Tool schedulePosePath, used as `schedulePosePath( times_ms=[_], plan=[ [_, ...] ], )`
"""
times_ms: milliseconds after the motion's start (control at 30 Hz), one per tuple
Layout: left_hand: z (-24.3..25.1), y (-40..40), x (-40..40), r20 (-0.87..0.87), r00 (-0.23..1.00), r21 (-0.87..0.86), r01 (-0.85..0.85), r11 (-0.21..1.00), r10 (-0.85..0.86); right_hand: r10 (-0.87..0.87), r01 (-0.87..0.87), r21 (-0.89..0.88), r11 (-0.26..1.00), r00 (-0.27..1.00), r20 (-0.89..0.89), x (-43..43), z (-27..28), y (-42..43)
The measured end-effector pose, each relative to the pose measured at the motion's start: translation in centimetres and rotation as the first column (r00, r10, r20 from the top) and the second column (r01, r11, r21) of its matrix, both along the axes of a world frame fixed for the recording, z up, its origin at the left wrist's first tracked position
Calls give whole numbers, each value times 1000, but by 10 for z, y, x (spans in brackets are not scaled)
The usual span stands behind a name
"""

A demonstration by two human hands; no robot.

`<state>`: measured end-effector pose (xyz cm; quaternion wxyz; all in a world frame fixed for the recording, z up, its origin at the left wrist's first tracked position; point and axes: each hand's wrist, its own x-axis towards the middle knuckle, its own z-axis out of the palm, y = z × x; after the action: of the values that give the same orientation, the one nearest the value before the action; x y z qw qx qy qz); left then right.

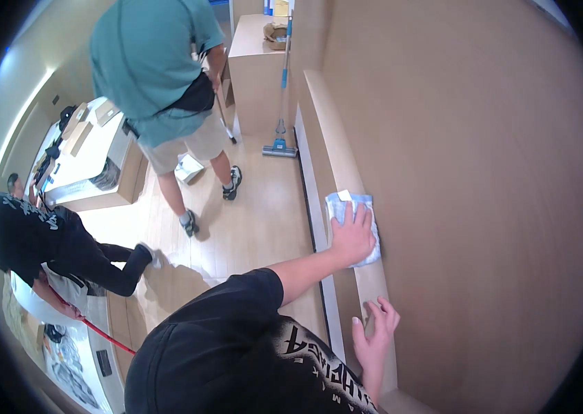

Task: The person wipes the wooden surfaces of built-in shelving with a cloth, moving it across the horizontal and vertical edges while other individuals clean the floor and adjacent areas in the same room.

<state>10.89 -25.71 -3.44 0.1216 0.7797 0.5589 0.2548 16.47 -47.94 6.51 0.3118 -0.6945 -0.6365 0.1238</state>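
Note:
My left hand (pixel 354 239) lies flat, fingers spread, on a folded light blue and white cloth (pixel 376 253). It presses the cloth onto the narrow ledge (pixel 332 129) that runs along the beige wall panel (pixel 467 207). A small white tag stands out at the cloth's far edge. Closer to my body, my right hand (pixel 378 331) hovers at the same ledge with thumb and fingers apart and nothing in it. Whether its fingertips touch the ledge or the panel, I cannot tell.
A blue sponge mop (pixel 280 147) leans by a cabinet (pixel 257 88). A person in a teal shirt (pixel 157 67) holds a pole (pixel 225 121). Another in black (pixel 22 233) grips a red pole (pixel 107 334). Boxes (pixel 76 137) sit on a white counter (pixel 89 160); a white object (pixel 188 168) is on the floor.

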Motion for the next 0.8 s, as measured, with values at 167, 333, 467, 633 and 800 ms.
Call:
schedulePosePath(
  times_ms=[167, 333, 467, 633, 800],
  plan=[
    [-15, -17, 1, 25, 1000, 35, 2, 999, -3, 180, -214, 387, 897, 976, 122, -3, 75, -24],
    [-21, -27, 2, 26, 1000, 63, -17, 998, 15, 11, -320, 912, 258, 944, 328, -9, 116, -30],
    [-10, -41, 0, 14, 1000, 2, 13, 1000, -13, -104, -325, 934, 151, 934, 342, -4, 136, -36],
    [-9, -48, -9, 28, 999, 37, 25, 999, -26, 41, -513, 800, 311, 848, 528, -9, 137, -40],
    [7, -49, -24, -22, 997, -57, 67, 996, -68, -82, -329, 929, 168, 935, 346, -37, 133, -39]
  ],
)
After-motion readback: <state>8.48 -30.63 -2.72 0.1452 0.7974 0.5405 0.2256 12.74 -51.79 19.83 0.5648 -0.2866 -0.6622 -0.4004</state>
